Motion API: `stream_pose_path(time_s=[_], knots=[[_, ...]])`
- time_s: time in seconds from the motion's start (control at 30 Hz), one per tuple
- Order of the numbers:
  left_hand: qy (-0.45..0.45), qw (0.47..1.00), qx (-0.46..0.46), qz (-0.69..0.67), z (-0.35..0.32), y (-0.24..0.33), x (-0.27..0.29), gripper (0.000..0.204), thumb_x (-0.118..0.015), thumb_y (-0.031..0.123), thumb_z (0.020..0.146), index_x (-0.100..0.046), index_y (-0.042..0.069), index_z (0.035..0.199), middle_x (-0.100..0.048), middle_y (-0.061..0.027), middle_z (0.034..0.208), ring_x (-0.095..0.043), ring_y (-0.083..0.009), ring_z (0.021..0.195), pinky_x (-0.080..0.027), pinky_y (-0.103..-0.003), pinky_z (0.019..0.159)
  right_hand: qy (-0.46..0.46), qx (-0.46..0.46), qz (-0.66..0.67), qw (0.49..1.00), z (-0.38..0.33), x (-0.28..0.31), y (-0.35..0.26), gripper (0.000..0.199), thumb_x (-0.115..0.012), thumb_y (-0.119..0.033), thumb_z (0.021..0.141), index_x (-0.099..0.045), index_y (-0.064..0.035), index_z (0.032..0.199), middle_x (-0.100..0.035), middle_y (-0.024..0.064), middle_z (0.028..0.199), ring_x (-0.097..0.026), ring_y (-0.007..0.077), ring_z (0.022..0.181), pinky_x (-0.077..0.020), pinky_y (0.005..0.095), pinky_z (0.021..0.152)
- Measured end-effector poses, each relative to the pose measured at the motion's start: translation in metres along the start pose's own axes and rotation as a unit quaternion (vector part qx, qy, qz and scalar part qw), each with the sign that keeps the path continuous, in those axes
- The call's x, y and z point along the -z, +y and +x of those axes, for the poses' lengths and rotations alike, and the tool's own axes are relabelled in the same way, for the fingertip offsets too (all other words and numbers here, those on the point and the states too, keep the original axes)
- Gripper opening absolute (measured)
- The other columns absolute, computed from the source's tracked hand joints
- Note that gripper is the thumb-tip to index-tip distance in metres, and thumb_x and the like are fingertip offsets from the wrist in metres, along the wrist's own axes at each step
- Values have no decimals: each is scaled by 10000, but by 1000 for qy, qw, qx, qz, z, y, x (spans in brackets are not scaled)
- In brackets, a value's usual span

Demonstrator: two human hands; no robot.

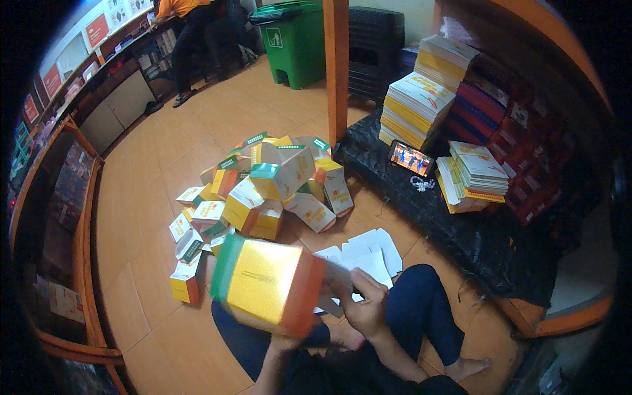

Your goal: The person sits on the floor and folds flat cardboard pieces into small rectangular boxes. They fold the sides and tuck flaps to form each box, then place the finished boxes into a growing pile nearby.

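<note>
Both hands grip a yellow carton: right hand closed on its flap, left hand clasping underneath.

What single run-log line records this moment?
hands: both on yellow carton | right hand at flaps | left hand beneath | beyond: pile of folded cartons

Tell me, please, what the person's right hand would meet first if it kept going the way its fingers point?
The right hand points left, already touching the open flap end of the yellow, orange and green cardboard box; it would go into it.
</note>
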State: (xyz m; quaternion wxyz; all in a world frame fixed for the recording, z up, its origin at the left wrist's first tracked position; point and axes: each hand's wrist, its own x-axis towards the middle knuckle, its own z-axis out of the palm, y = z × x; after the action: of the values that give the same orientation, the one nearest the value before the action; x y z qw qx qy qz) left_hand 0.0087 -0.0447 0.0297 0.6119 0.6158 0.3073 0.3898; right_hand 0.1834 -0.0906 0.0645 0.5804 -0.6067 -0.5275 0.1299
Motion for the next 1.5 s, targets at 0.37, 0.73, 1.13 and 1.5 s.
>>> stream_pose_path(time_s=[0.37, 0.73, 1.13, 1.5], knots=[[168, 905, -255, 296, 13, 16, -26, 139, -824, 6, 762, -738, 56, 859, -723, -81, 869, -711, -222, 883, -559, -331, 777, -21, -54, 133, 989, 4, 9, -24, 138, -678, -37, 949, -675, 83, 1016, -656, 120, 948, -708, 199, 834, -571, 317, 653], [90, 923, -18, 374, -13, -22, 5, 190, -613, 155, 999, -649, 4, 1108, -691, -82, 1001, -666, -194, 928, -525, -327, 798, -133, 94, 94, 982, 10, 17, -16, 435, -747, 75, 765, -739, -78, 1172, -671, 100, 917, -680, 223, 818, -553, 324, 731], [179, 966, 110, -151, -5, -12, -22, 214, -658, 126, 968, -646, -4, 1138, -686, -72, 1060, -651, -162, 958, -506, -300, 833, -161, 91, 48, 982, 5, 9, -5, 411, -704, 77, 756, -676, -53, 1145, -679, 133, 943, -704, 300, 868, -575, 385, 766], [138, 979, 126, -80, 2, 5, -27, 100, -712, 59, 920, -711, -25, 975, -710, -63, 915, -630, -121, 815, -491, -278, 759, -156, 63, 63, 984, 7, 5, 14, 169, -698, 31, 787, -592, -8, 913, -584, 126, 849, -650, 316, 767, -525, 407, 676]])
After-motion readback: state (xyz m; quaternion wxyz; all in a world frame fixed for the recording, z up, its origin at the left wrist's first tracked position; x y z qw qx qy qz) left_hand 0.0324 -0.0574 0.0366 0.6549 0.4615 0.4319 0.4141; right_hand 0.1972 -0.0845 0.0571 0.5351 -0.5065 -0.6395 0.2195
